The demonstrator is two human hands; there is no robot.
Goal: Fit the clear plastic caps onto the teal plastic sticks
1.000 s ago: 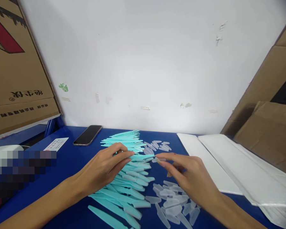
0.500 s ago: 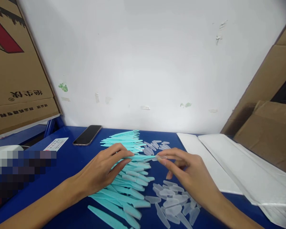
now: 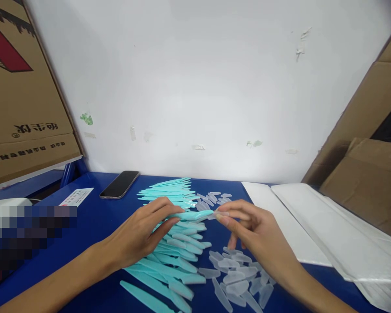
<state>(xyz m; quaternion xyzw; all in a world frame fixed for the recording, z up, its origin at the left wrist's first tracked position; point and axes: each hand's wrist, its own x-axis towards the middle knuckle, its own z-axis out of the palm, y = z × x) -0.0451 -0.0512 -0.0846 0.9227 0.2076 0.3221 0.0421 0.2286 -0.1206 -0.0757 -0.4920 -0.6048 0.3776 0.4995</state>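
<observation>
Between the thumb and fingers of my left hand (image 3: 150, 221) is a turquoise eyebrow razor (image 3: 197, 215), held level with its blade end to the right. My right hand (image 3: 252, 228) pinches a small translucent blade cap (image 3: 222, 214) close to that end. Whether the cap touches the razor's tip I cannot tell. Below my left hand lies a pile of turquoise razors (image 3: 182, 264), partly hidden by it. Loose translucent caps (image 3: 236, 276) are scattered below my right hand. Farther back lie another bunch of razors (image 3: 167, 190) and a small group of caps (image 3: 211, 198).
A phone (image 3: 120, 184) and a printed card (image 3: 76, 197) lie at the left of the blue table (image 3: 101, 226). White padded sheets (image 3: 313, 226) cover its right side. Cardboard boxes (image 3: 29, 100) stand left, with more cardboard (image 3: 365, 182) at right. A white wall (image 3: 208, 87) rises behind.
The razor in my left hand has turned slightly, so its blade end looks broader. My right hand has shifted a little, with the cap still pinched. The piles look the same.
</observation>
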